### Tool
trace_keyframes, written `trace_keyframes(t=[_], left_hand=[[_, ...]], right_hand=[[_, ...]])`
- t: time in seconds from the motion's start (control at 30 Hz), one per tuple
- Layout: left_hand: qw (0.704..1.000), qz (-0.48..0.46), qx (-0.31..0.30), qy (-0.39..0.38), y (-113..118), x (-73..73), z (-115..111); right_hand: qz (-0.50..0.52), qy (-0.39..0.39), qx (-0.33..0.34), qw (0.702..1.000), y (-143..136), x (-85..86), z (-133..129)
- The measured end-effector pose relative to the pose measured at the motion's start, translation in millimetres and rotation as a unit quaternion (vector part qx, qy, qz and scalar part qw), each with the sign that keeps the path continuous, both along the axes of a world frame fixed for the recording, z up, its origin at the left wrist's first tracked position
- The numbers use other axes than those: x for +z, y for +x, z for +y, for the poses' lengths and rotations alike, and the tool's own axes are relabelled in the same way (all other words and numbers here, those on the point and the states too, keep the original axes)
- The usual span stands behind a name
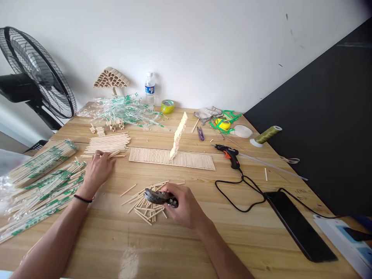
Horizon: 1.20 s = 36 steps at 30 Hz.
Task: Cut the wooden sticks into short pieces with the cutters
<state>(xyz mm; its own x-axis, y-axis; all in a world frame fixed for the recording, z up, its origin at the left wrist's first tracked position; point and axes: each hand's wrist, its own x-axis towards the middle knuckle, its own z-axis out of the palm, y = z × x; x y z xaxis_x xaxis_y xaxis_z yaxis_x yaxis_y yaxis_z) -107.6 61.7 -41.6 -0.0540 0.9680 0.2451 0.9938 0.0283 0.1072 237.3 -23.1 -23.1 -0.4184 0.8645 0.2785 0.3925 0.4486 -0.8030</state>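
My left hand (99,169) rests at the near edge of a row of long wooden sticks (108,142). Its fingers are curled down and pinch a stick there, though the fingertips are partly hidden. In my right hand (186,205) is a pair of dark, worn pliers (157,197), its jaws pointing left. The pliers are above a loose heap of short cut sticks (145,213). Beyond them lies a long flat panel of sticks (151,155), with a narrow stick-built piece (178,135) standing tilted on it.
Wrapped chopstick packs (43,162) lie at left, by a fan (37,73). Torn wrappers (122,108), a bottle (150,89) and tape (167,106) stand at the back. A glue gun (229,154), its cord, a black phone-like slab (299,224) and a thread spool (267,135) are right.
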Motion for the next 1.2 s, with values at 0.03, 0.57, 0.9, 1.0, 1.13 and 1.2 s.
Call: trace_keyframes(t=[0.03, 0.57, 0.9, 1.0, 1.13, 1.2], left_hand=[[1.000, -0.002, -0.005, 0.002, 0.0, -0.3, 0.3], [0.996, -0.012, -0.077, 0.051, 3.7, 11.6, 2.1], [0.906, -0.170, -0.381, 0.068, 86.2, 30.7, -46.6], [0.877, -0.222, -0.426, 0.030, 104.7, 30.9, -59.5], [0.866, -0.254, -0.430, 0.000, 110.3, 30.0, -64.3], [0.865, -0.261, -0.428, -0.007, 110.1, 29.8, -64.6]], right_hand=[[-0.005, 0.008, -0.001, 1.000, -0.5, -1.0, -0.1], [-0.004, 0.034, -0.054, 0.998, 1.4, -2.5, 2.9], [0.108, -0.004, -0.077, 0.991, -1.3, -1.0, 2.3], [0.113, 0.003, -0.047, 0.992, -3.5, -1.0, 1.5], [0.114, -0.002, -0.015, 0.993, -7.2, -4.2, 0.9], [0.120, -0.006, -0.008, 0.993, -8.5, -5.0, 0.1]])
